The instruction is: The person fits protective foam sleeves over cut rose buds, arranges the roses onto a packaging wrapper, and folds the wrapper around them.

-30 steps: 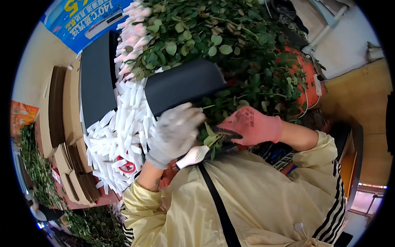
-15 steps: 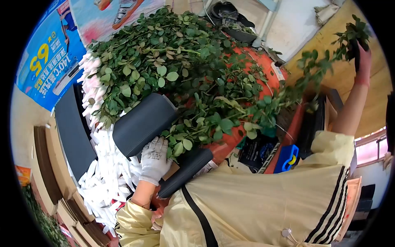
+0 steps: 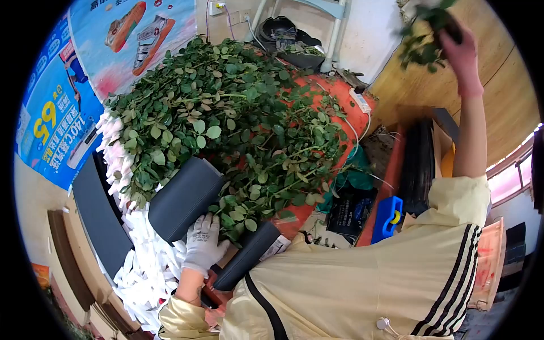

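My right hand [image 3: 462,56], in a pink glove with a dark palm, is raised at the upper right. It is closed around leafy stems [image 3: 424,48], blurred by motion. My left hand [image 3: 204,243], in a white glove, lies with fingers extended and thumb apart. It is between a dark padded block [image 3: 187,198] and a second dark padded block [image 3: 246,256]. Loose leafy stems [image 3: 243,212] lie just beyond its fingertips. A large heap of leafy stems [image 3: 192,107] spreads behind, with whitish-pink wrapped ends [image 3: 113,147] along its left side.
White strips [image 3: 144,272] pile up left of my left hand. The red table surface [image 3: 334,113] carries a power strip [image 3: 359,101] and cable. A blue tape dispenser [image 3: 387,220] sits beside black packets [image 3: 351,212]. Cardboard [image 3: 71,260] stands at the left; a chair [image 3: 323,8] is behind.
My right hand has moved up and left with its stems, whose trailing length no longer stretches across the table. The view has shifted; my left hand stays by the padded blocks.
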{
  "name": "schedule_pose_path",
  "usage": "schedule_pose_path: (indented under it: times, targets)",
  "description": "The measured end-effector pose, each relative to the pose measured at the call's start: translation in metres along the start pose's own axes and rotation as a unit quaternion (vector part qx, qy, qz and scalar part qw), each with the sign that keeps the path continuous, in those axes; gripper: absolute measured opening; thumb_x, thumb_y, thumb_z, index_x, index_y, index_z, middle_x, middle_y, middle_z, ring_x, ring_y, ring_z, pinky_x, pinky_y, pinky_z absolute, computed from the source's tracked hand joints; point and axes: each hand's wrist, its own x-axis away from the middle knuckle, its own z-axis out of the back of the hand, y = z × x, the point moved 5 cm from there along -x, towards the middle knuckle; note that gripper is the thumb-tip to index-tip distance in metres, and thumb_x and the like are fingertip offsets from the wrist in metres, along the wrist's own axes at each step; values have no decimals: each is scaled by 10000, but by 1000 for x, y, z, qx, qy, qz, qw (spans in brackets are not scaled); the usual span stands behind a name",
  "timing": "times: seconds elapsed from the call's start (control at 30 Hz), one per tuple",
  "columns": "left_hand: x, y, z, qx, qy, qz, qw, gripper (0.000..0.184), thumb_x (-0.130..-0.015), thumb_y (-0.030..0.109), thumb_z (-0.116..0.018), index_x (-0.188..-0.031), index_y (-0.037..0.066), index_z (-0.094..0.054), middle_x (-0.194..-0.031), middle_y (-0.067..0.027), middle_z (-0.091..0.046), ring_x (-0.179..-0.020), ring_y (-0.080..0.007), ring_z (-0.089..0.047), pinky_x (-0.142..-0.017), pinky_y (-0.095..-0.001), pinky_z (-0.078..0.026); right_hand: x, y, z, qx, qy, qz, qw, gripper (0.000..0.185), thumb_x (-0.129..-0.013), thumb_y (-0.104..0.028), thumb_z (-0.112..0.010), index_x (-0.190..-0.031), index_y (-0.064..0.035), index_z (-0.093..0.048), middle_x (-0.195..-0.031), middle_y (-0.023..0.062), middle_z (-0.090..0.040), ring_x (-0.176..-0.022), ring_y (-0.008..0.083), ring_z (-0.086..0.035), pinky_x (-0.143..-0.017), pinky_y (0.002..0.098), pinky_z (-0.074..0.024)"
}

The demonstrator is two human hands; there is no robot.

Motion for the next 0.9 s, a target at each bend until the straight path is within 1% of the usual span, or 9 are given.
schedule_pose_path:
  times: [0.1, 0.17, 0.23, 0.3, 0.37, 0.43, 0.67, 0.73, 0.9]
  targets:
    - [16, 22, 83, 300, 108, -29, 947, 694, -692, 230, -670, -1285, -28, -417, -1252, -210, -469, -1097, -325, -476, -944, -376, -377, 82, -144, -37, -43, -193, 396, 897, 425, -680, -23, -585, -1105, -32, -600, -990, 134, -621, -870, 270, -612, -767, 355, -477]
    - [29, 46, 127, 547, 141, 2, 825, 726, -621, 182, -672, -1262, -43, -417, -1097, -170, -540, -804, -213, -583, -756, -295, -481, 129, -185, -64, 6, -317, 448, 836, 450, -686, -117, -536, -1136, -108, -530, -775, -9, -486, -736, 162, -532, -611, 276, -399]
    - [34, 70, 139, 593, 119, -41, 796, 645, -646, 259, -700, -1170, -50, -486, -980, -156, -580, -732, -191, -583, -684, -294, -486, 154, -214, -75, 24, -433, 446, 783, 505, -668, -186, -573, -1158, -80, -509, -734, -4, -473, -678, 176, -511, -612, 308, -409]
    - [41, 76, 145, 496, 122, -135, 849, 335, -827, 339, -608, -794, 6, -609, -645, -88, -591, -526, -172, -560, -469, -286, -441, 166, -210, -78, -7, -375, 465, 802, 527, -669, -216, -585, -1164, -57, -504, -731, 9, -485, -671, 184, -520, -591, 316, -413]
    - [44, 88, 157, 524, 184, -69, 829, 297, -873, 271, -549, -726, 15, -581, -582, -50, -558, -457, -175, -527, -439, -289, -422, 173, -208, -81, -11, -432, 458, 777, 515, -683, -224, -572, -1162, -49, -504, -733, 10, -488, -670, 184, -520, -584, 320, -410]
    - [42, 85, 161, 561, 215, -15, 800, 340, -850, 321, -610, -748, -2, -573, -588, -62, -556, -443, -146, -508, -419, -250, -392, 192, -200, -87, -20, -492, 452, 743, 504, -697, -232, -559, -1161, -41, -505, -736, 12, -490, -670, 183, -520, -577, 323, -408]
    - [17, 106, 163, 381, 115, -156, 904, 334, -674, 271, -765, -727, -10, -593, -584, -71, -552, -455, -156, -518, -419, -270, -377, 230, -177, -86, -60, -436, 427, 790, 430, -767, -202, -499, -1170, -52, -504, -763, 51, -524, -714, 215, -573, -581, 341, -448]
    - [12, 108, 155, 483, -41, -132, 865, 308, -672, 231, -758, -768, -15, -599, -606, -99, -568, -479, -218, -549, -443, -295, -412, 232, -166, -85, -76, -474, 377, 792, 441, -758, -202, -518, -1174, -58, -505, -757, 52, -521, -716, 223, -572, -582, 346, -447]
    - [1, 113, 147, 396, 133, -143, 897, 380, -677, 327, -772, -813, 17, -599, -640, -97, -583, -503, -234, -547, -460, -303, -414, 249, -159, -93, -122, -474, 310, 815, 474, -737, -210, -553, -1185, -61, -513, -806, 59, -526, -727, 233, -573, -585, 342, -448]
